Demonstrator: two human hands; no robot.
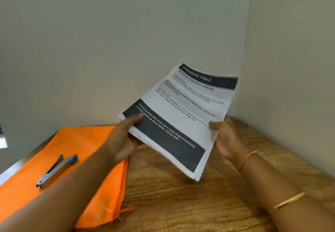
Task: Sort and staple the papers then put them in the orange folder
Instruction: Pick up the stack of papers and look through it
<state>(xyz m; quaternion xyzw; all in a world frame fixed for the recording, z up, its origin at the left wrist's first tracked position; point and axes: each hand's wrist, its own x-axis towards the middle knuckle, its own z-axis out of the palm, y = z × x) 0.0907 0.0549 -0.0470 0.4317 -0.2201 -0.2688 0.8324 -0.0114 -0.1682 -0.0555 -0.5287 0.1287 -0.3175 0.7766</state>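
Stack of papers (178, 121) lifted clear of the tabletop (199, 195), tilted, just toward 3 o'clock from the middle of the view. Left hand (123, 139) clamped on its 9 o'clock edge, thumb on the dark printed band, fingers underneath. Right hand (226, 137) pinching the 3 o'clock edge, thumb on top. Orange folder (81, 144) flat on the tabletop at 8 o'clock, zip edge facing 3 o'clock. Stapler (57, 170) lying on the folder, blue end toward 1 o'clock. Thin bangles (247, 157) on the right wrist and forearm.
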